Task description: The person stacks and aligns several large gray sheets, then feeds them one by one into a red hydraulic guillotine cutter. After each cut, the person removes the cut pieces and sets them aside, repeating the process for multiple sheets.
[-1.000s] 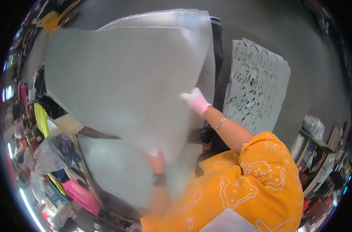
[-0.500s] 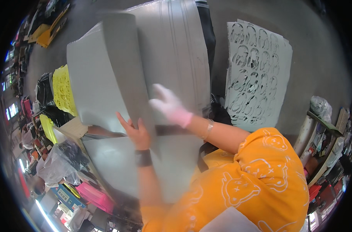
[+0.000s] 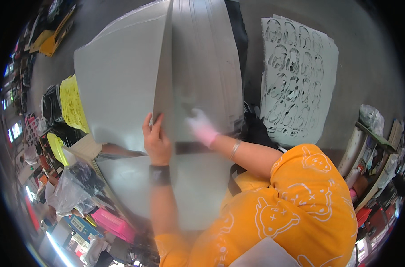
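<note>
A large smooth grey sheet [image 3: 118, 84] lies over a stack of similar grey sheets [image 3: 207, 66]. Its right side is lifted, so a narrow strip bends up along the middle of the stack. My bare left hand [image 3: 158, 142], with a dark band at the wrist, is closed on the near end of that lifted edge, thumb and fingers on either side. My right hand [image 3: 201, 127], in a white and pink glove, is over the stack just right of the strip. Its fingers are stretched out and somewhat blurred, with nothing seen in them.
Another grey sheet surface [image 3: 202, 191] lies nearest me. On the right is a pile of pale sheets with cut-out shapes [image 3: 273, 120]. Yellow cut sheets [image 3: 73, 104], a clear plastic bag [image 3: 66, 191] and a pink bin [image 3: 113, 224] are on the left. A cluttered rack [image 3: 376, 164] stands at right.
The lifted edge has swung to the right at its far end and now stands straighter. My left hand has closed on its near end. My right hand has moved slightly right and toward me.
</note>
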A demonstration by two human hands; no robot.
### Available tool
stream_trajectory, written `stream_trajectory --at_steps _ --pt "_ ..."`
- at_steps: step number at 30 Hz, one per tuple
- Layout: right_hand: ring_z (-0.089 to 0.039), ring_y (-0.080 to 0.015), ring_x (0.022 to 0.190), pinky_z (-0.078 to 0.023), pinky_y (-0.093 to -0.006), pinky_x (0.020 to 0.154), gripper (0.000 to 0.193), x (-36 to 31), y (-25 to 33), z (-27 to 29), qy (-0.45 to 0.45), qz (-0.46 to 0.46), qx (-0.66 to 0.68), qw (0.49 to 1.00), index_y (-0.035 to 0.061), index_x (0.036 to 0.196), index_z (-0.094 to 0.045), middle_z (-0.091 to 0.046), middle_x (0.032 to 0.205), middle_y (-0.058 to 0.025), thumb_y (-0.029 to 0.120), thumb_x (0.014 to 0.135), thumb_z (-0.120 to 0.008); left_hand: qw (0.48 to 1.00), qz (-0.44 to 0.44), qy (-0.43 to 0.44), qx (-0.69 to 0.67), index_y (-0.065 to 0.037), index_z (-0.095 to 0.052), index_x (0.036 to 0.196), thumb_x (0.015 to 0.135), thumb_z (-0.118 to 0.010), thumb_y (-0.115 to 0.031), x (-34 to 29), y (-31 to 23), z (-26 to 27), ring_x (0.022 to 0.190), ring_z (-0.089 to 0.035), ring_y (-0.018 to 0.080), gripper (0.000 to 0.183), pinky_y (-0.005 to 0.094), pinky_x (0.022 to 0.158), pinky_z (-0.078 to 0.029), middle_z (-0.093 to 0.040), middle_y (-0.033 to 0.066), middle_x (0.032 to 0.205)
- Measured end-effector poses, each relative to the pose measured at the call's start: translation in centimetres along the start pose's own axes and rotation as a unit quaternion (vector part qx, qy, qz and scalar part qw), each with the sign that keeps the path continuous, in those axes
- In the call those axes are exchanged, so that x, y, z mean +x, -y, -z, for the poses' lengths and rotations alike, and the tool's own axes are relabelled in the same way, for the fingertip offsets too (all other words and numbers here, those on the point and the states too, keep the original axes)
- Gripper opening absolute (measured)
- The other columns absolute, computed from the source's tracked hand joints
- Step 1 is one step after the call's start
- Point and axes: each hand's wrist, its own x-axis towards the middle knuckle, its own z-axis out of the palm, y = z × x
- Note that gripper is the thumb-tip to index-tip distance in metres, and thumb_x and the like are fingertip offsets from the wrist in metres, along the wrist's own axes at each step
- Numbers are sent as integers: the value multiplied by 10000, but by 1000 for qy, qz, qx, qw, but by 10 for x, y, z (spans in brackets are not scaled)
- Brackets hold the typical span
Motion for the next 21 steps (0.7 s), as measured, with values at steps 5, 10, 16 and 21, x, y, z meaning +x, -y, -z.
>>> stream_trajectory --at_steps 5,10,16,21 --pt "-442 -391 1290 -369 -399 1068 714 -4 3 -15 24 50 -6 998 -67 1393 -368 -462 1363 -279 285 828 -627 998 36 28 37 -64 -521 1342 801 -510 77 -21 -24 2 1157 -527 361 559 393 964 -439 -506 180 1311" --pt "-315 -403 1367 -305 -419 1118 827 -33 -8 -9 -46 62 -200 977 -71 1454 -207 -265 1491 -275 300 837 -613 995 97 -5 1 -44 -413 1419 810 -518 46 -35 -17 9 1177 -494 390 624 418 1008 -394 -514 197 1300" --pt "-337 -412 1347 -315 -422 1107 796 -28 -13 -14 -68 45 -148 986 -88 1421 -269 -286 1469 -300 306 830 -628 996 86 3 26 -51 -452 1399 818 -561 -18 -42 -13 1 1203 -478 370 592 413 1020 -386 -496 204 1314" --pt "-443 -382 1268 -368 -414 1063 719 -5 -19 2 -78 -43 -35 995 -51 1394 -347 -415 1401 -256 321 849 -632 999 44 -25 17 -26 -472 1373 817 -608 -87 -73 -33 -19 1238 -438 389 576 469 1050 -342 -455 221 1356"
